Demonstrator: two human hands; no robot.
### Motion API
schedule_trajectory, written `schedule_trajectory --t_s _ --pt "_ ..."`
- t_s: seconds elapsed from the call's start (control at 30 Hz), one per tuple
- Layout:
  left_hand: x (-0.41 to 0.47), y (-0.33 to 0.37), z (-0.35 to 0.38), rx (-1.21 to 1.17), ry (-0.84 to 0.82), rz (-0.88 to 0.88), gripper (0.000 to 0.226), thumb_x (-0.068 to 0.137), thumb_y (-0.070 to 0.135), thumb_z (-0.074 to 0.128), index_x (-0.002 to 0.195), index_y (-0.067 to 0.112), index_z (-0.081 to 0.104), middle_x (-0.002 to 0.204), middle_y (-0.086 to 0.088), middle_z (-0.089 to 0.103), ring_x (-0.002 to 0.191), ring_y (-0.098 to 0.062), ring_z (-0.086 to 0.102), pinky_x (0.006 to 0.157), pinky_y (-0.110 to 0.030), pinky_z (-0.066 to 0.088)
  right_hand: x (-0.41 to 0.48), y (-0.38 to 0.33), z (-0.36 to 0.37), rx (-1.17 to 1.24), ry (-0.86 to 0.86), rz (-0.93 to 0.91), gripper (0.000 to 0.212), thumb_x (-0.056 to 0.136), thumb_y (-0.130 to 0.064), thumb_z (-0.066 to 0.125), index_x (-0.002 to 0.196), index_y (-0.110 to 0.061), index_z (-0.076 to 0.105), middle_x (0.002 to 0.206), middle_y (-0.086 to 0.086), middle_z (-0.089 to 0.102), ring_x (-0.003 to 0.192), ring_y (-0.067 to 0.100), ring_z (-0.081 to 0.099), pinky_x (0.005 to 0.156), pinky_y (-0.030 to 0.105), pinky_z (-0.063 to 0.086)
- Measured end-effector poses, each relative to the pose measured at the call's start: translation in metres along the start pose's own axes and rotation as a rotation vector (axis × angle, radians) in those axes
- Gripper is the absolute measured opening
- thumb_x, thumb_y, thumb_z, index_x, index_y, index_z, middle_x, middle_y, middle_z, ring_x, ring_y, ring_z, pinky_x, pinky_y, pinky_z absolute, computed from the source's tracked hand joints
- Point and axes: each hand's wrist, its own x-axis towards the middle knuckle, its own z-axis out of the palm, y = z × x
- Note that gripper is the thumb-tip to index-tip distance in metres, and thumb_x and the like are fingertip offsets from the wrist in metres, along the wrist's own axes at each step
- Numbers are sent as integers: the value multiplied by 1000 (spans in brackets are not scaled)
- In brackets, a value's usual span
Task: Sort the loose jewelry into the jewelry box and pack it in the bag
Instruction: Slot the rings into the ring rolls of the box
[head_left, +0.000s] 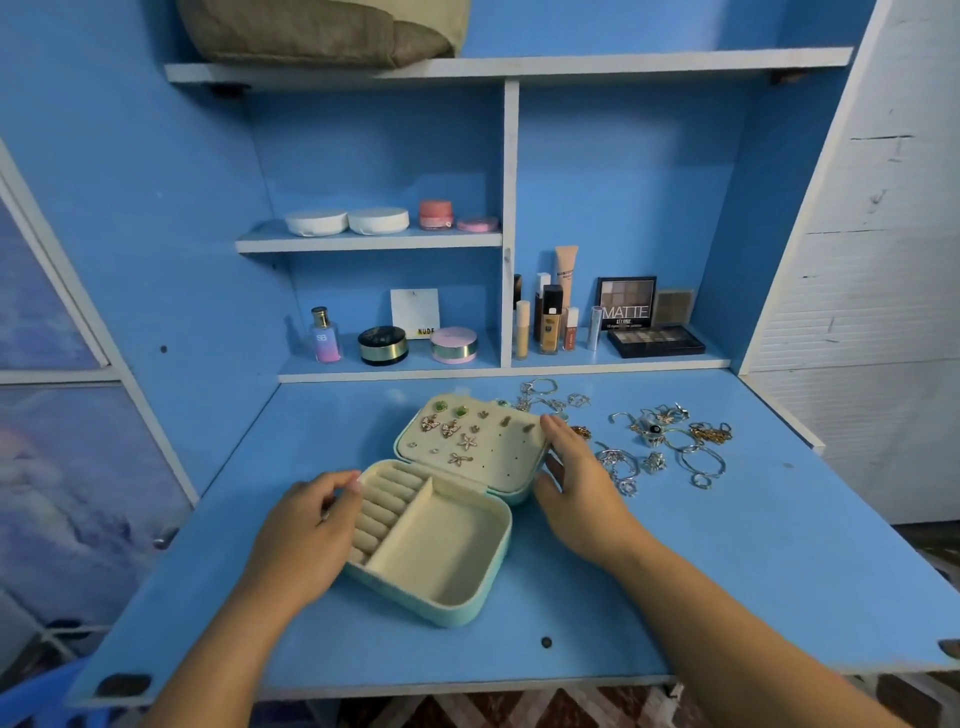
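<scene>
A mint-green jewelry box (457, 597) lies open in the middle of the blue desk. Its cream base has ring rolls on the left and an empty tray on the right. Its lid (498, 457) leans back, with several earrings pinned inside. My left hand (306, 525) holds the base's left edge, fingers curled over the rim. My right hand (576, 478) touches the lid's right edge with fairly straight fingers. Loose jewelry (670, 441), silver and gold chains, rings and pendants, is scattered to the right of the box.
The desk (675, 597) is a fold-down flap with edges near me and at the right. Behind the box, shelves hold cosmetics (545, 322), an eyeshadow palette (654, 340) and compacts (343, 221). A tan bag or cushion (322, 31) sits on the top shelf.
</scene>
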Motion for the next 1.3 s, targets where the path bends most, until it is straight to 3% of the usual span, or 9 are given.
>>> schedule_trajectory --t_s 0.17,0.3,0.4,0.53,0.77,0.9,1.0,1.1,1.3 --pt "-19 9 -7 -34 -117 74 31 99 29 48 97 59 56 84 39 64 89 17 57 73 -9 41 13 2 6 -110 -112 -17 52 98 -11 41 148 -21 29 153 -10 28 142 8 23 116 25 23" --pt "-23 8 1 42 -101 55 32 98 38 46 125 53 54 89 11 72 84 -4 64 77 -28 53 2 -1 1 -37 -92 23 36 99 -25 45 131 -41 43 122 -27 53 113 -13 49 92 4 37" --pt "-24 15 8 139 -82 36 37 99 38 41 131 54 48 83 17 65 77 1 57 72 -27 49 -5 2 -4 -191 -184 -40 59 93 -39 55 146 -23 35 149 -14 32 137 5 32 112 21 26" --pt "-21 27 16 174 -69 -4 41 100 33 36 133 55 45 80 20 59 73 1 52 66 -25 46 1 1 -15 -373 -305 -60 69 93 -27 53 152 -21 18 158 -13 8 144 6 14 109 15 10" --pt "-10 43 29 236 -127 -3 46 98 33 34 142 47 39 98 16 64 85 -10 55 70 -28 44 29 -5 -33 -601 -374 -56 64 94 -15 39 152 -23 14 159 -13 4 145 13 14 114 26 16" --pt "-5 50 27 276 -111 6 33 91 34 43 119 41 59 82 10 66 82 -14 60 69 -30 49 36 -5 -36 -647 -404 -89 64 94 -13 38 152 -25 14 159 -15 4 145 14 16 115 30 17" --pt "10 50 28 269 16 4 42 87 45 52 129 37 52 112 6 59 107 -19 57 86 -36 49 41 -3 -44 -623 -391 -102 60 94 -21 44 150 -27 23 158 -10 17 143 14 24 114 30 20" --pt "38 48 30 171 -63 77 58 90 45 58 144 38 38 140 7 42 130 -18 42 103 -36 39 44 -3 -57 -596 -302 -99 55 94 -43 49 145 -29 36 150 -5 37 134 17 38 109 32 30" --pt "71 30 35 -32 -195 73 59 92 23 61 147 27 39 151 12 35 135 -8 36 104 -21 26 44 1 -41 -688 -284 -176 39 93 -34 47 128 -17 51 123 8 55 119 24 45 100 35 30"
